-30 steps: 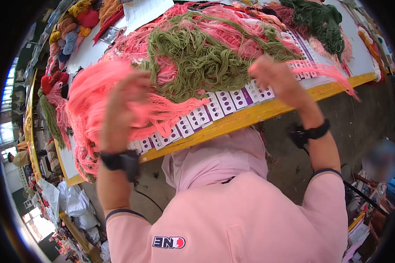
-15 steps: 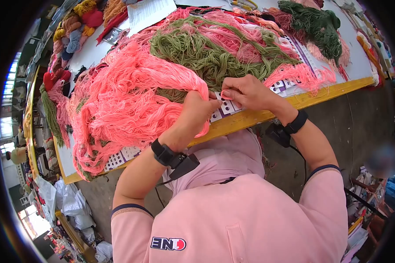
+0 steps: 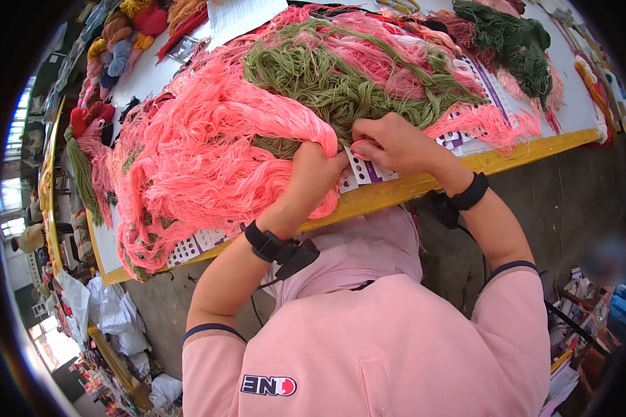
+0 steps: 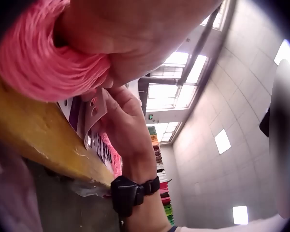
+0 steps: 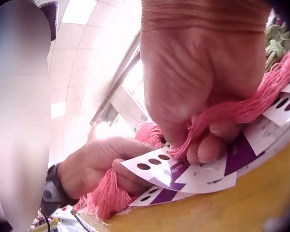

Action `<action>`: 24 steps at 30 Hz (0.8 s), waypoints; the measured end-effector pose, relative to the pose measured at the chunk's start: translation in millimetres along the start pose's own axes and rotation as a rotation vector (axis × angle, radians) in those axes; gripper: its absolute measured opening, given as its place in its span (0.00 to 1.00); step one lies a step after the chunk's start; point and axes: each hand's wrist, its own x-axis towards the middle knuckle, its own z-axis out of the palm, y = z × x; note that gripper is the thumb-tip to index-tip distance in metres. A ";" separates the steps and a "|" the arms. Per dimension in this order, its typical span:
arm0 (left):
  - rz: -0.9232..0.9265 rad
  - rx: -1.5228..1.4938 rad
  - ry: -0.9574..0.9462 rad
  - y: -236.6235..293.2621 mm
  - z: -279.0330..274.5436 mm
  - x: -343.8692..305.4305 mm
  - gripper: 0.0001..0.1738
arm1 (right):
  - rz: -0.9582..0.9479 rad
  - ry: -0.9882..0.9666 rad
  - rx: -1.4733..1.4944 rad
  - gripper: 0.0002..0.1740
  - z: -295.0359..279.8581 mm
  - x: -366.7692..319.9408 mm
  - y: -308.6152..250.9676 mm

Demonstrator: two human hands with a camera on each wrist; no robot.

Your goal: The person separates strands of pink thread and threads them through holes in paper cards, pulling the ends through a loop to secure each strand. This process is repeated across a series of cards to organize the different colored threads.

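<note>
A large heap of bright pink yarn [image 3: 202, 153] spreads over the left of the table. My left hand [image 3: 311, 177] grips a thick bundle of it at the front edge, the strands looped over the hand. Its thumb and fingertips also meet the edge of a white and purple card with punched holes [image 5: 157, 166]. Close beside it, my right hand [image 3: 396, 142] pinches a thin lock of pink yarn [image 5: 198, 128] against that card. The lock trails under the right palm toward loose pink strands [image 3: 476, 125] on the right. Both sets of fingertips are partly hidden in the head view.
Tangled green yarn [image 3: 313, 69] lies behind the hands, mixed with pink. More hole-punched cards [image 3: 188, 251] line the yellow table edge [image 3: 424, 186]. Dark green yarn [image 3: 515, 52] sits at the back right, a paper sheet [image 3: 240, 17] at the back, coloured skeins [image 3: 118, 59] at the left.
My hands were apart a second ago, the left blurred over the pink yarn. They came together at the card, gripping yarn, and have barely moved in the last half second.
</note>
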 end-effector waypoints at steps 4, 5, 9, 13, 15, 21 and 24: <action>0.128 0.521 0.068 9.2 -19.8 -3.5 0.13 | 0.020 -0.083 0.013 0.07 -13.0 -3.7 -4.1; 0.107 0.486 0.063 6.6 -36.2 -3.1 0.14 | 0.007 -0.076 -0.008 0.07 -11.8 -4.7 -3.4; -0.001 0.178 -0.016 16.8 -43.2 -12.7 0.12 | 0.023 0.016 -0.003 0.07 0.6 -7.5 -3.0; 0.030 -0.039 0.007 7.5 -38.2 -14.4 0.10 | 0.065 0.048 -0.020 0.07 4.0 -11.4 -8.2; 0.025 -0.032 0.008 8.8 -38.0 -16.8 0.09 | 0.062 0.064 -0.033 0.08 6.9 -13.8 -9.8; 0.092 0.199 0.079 10.5 -32.1 -16.1 0.09 | 0.099 0.081 -0.024 0.11 8.4 -14.2 -12.9; 0.185 0.375 0.146 -7.0 -34.7 -12.9 0.09 | 0.090 0.084 -0.001 0.11 7.4 -14.9 -12.6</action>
